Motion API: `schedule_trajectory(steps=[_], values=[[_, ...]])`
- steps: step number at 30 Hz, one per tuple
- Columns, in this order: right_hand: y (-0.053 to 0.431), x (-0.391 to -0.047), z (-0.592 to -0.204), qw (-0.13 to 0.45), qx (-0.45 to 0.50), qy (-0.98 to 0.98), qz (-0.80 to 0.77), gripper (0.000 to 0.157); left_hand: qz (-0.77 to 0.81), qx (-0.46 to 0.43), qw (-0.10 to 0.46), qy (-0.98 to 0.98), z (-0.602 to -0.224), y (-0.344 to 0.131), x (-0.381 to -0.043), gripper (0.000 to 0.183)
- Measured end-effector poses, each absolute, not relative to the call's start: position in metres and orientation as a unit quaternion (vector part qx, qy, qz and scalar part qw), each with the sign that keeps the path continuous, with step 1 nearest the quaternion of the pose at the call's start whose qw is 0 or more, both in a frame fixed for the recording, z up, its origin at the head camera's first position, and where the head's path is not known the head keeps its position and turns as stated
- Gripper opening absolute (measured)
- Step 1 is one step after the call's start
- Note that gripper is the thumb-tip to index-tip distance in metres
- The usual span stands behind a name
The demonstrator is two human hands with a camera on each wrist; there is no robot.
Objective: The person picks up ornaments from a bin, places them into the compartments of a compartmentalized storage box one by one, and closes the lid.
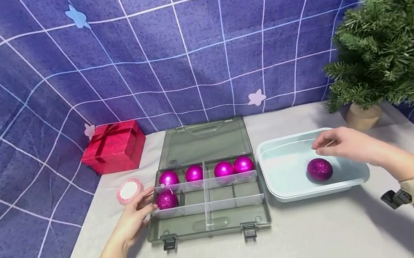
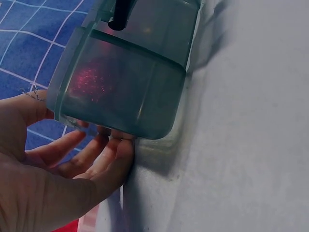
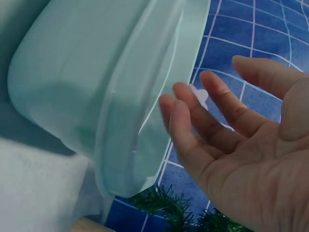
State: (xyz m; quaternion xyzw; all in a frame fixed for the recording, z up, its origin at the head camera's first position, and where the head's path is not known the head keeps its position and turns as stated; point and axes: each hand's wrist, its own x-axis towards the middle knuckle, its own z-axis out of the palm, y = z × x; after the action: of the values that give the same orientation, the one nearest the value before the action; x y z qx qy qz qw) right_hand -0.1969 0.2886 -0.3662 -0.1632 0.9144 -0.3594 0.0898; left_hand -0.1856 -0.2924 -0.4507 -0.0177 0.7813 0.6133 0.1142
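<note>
My left hand (image 1: 133,219) holds the left side of a clear grey-green compartment box (image 1: 189,222); its thumb is at the rim and its fingers lie against the outer wall. Next to the thumb, a glittery magenta bauble (image 1: 167,200) sits in the left middle compartment, and it shows blurred through the box wall in the left wrist view. Several shiny magenta baubles (image 1: 194,174) fill the back row. Over the pale blue tub (image 1: 280,180) hovers my right hand (image 1: 345,143), fingers loosely bent with nothing in them. Below it a darker glittery bauble (image 1: 320,169) lies in the tub.
The box's lid (image 1: 205,140) lies folded back behind it. A red gift box (image 1: 114,148) stands at the back left, with a round pink-and-white item (image 1: 129,191) in front of it. At the back right rises a small artificial fir tree (image 1: 396,40) above the tub.
</note>
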Motion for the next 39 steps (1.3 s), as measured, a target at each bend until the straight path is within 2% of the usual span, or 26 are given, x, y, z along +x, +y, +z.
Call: schedule_trajectory(steps=[4,20,25,30,39], values=[[0.287,-0.201,-0.370,0.085,-0.172,0.929,-0.318,0.023,0.613,-0.021,0.112,0.782,-0.451,-0.293,-0.185,0.064],[0.275,-0.205,-0.390,0.143,-0.215,0.935,-0.242,0.032,0.617,-0.020,0.112,0.778,-0.451,-0.292,-0.185,0.064],[0.273,-0.205,-0.388,0.133,-0.211,0.937,-0.246,0.034,0.623,-0.012,0.110,0.775,-0.451,-0.292,-0.185,0.063],[0.269,-0.208,-0.365,0.111,-0.209,0.921,-0.309,0.038,0.625,-0.007,0.112,0.772,-0.451,-0.291,-0.185,0.064],[0.232,-0.212,-0.327,0.140,-0.158,0.809,-0.549,0.048,0.630,-0.011,0.111,0.768,-0.451,-0.292,-0.185,0.064]])
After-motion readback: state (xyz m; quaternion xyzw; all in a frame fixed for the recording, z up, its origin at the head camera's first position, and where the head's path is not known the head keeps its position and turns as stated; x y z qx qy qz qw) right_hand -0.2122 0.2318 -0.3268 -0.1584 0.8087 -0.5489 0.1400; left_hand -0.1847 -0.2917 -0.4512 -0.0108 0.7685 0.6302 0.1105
